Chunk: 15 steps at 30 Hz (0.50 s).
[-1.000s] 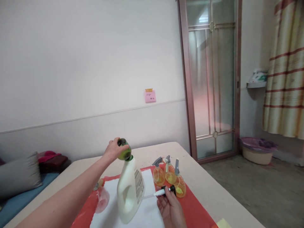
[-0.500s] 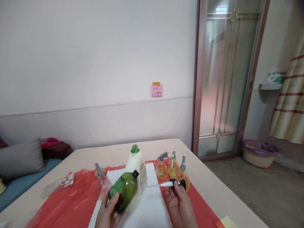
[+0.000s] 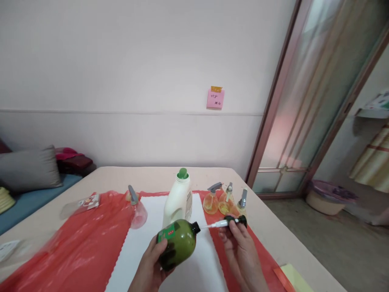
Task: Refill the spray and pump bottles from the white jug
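Observation:
My left hand [image 3: 153,259] is closed around a dark green bottle [image 3: 182,243], tilted so its open black neck points up to the right. In my right hand [image 3: 238,247] is a black pump head with a white stem [image 3: 223,223], pinched between the fingers. Its thin clear tube [image 3: 206,226] reaches the bottle's mouth; whether the tip is inside I cannot tell. Behind the green bottle stands a white jug [image 3: 176,200] with a green piece [image 3: 182,173] in its mouth. These are above a white cloth [image 3: 194,267].
Several spray bottles with orange liquid [image 3: 210,203] stand at the back right. A pinkish spray bottle [image 3: 139,215] is on the left, beside red plastic sheeting [image 3: 75,243]. Yellow paper [image 3: 293,278] lies at the right front. A pink note [image 3: 215,98] is taped to the wall.
The view has shifted and tilted. Both hands keep their hold, and the green bottle's mouth and the pump's tube have come closer together. The bottle has moved right, clearing more of the jug.

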Tool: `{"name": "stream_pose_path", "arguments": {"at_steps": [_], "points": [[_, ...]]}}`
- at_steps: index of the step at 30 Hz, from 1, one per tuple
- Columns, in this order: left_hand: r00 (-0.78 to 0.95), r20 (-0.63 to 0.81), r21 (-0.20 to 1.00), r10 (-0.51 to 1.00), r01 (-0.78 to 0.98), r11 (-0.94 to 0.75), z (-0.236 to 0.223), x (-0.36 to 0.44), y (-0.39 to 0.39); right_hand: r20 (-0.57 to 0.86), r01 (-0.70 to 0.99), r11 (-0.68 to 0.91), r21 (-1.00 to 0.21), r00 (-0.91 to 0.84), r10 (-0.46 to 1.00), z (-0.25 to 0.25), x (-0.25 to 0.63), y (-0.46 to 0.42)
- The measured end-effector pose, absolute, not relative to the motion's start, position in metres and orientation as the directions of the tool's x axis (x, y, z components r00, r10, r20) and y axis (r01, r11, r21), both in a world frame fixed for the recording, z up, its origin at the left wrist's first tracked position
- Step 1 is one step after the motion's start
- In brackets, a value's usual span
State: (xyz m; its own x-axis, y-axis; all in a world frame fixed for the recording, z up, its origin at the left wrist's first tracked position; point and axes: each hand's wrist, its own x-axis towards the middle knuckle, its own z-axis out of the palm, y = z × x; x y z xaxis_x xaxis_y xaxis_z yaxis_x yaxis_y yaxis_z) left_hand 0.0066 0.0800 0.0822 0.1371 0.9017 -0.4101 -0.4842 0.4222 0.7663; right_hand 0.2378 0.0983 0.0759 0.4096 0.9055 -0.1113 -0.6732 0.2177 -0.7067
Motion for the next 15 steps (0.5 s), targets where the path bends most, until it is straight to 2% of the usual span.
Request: {"name": "stream_pose_path", "arguments": {"at_steps": [4, 7, 10, 13, 15], "points": [[0.223, -0.344, 0.760, 0.912, -0.504, 0.410, 0.086, 0.017, 0.073, -0.055, -0.595, 0.116, -0.795, 0.261, 0.964, 0.073, 0.222, 0.090], [0.239, -0.361, 0.718, 0.901, -0.546, 0.432, 0.088, 0.025, 0.067, 0.018, -0.544, 0.089, -0.834, 0.134, 0.991, 0.076, 0.210, 0.084], [0.239, -0.384, 0.695, 0.892, -0.561, 0.450, 0.084, 0.032, 0.064, 0.017, -0.559, 0.083, -0.825, 0.122, 0.992, 0.081, 0.205, 0.082], [0.148, -0.246, 0.777, 0.958, -0.560, 0.286, 0.075, 0.037, 0.064, -0.026, -0.590, 0.071, -0.804, 0.153, 0.988, 0.082, 0.205, 0.084], [0.026, -0.127, 0.873, 0.992, -0.472, 0.124, 0.068, 0.041, 0.064, -0.066, -0.625, 0.056, -0.779, 0.170, 0.983, 0.079, 0.205, 0.085]]}}
